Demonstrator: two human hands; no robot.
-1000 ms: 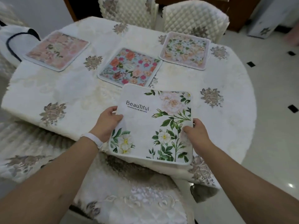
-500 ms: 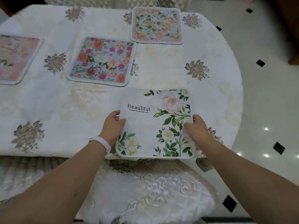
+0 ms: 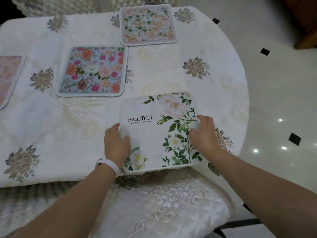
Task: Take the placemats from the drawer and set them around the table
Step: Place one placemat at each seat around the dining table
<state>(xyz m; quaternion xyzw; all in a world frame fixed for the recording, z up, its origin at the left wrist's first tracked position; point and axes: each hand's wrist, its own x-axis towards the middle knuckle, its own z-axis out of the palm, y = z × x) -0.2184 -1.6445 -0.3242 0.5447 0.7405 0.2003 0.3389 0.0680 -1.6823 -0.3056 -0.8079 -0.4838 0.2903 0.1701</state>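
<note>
Since the earlier frames, the white placemat (image 3: 159, 131) printed with "Beautiful" and green-stemmed flowers has come down from a tilted carry to lie nearly flat on the tabletop (image 3: 171, 71), at the near edge, its front border level with the table's rim. Both hands have stayed on it. The left hand (image 3: 116, 145) rests at the mat's nine o'clock edge, thumb on top, the other fingers hidden, so it looks like a light pinch rather than a firm hold. The right hand (image 3: 204, 134) sits at the three o'clock edge, fingers curled loosely over the border, pressing or steadying it. A white wristband (image 3: 111, 165) circles the left wrist. The mat looks thin, light and soft, with rounded corners and a stitched border; it would probably droop if lifted by one corner, so two opposite edges are the sensible places to hold it, and sliding it on the cloth should be easy. Moving outward, a blue mat with red and pink flowers (image 3: 93, 72) lies at eleven o'clock from it, a pale mat with orange blossoms (image 3: 148, 25) at twelve o'clock near the far edge, and a pink mat (image 3: 8, 79), partly cut off, at the far left. A quilted chair seat (image 3: 163, 208) sits below the table's near edge, at six o'clock. By the look of it, this placement is almost finished.
</note>
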